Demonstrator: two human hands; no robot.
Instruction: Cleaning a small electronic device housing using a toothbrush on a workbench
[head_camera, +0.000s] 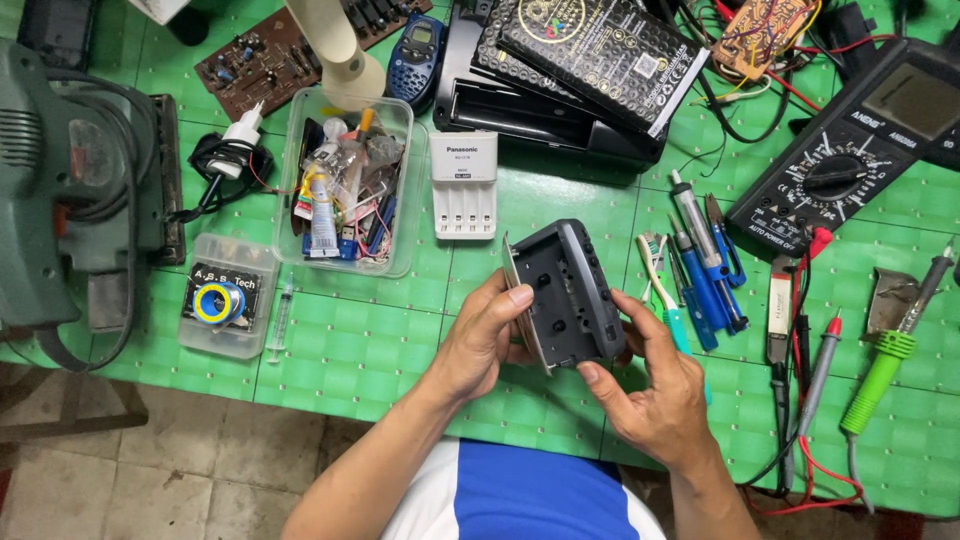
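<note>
Both hands clasp a dark grey cassette player (568, 292) above the table edge: the left hand (478, 340) pinches its hinged metal door side, the right hand (652, 385) cups its underside. A slip could drop it onto the screwdrivers (705, 268) just right.

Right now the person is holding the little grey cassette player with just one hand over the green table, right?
Not quite: the head view shows both hands on the grey cassette player, the left hand and the right hand, held over the green table.
</note>
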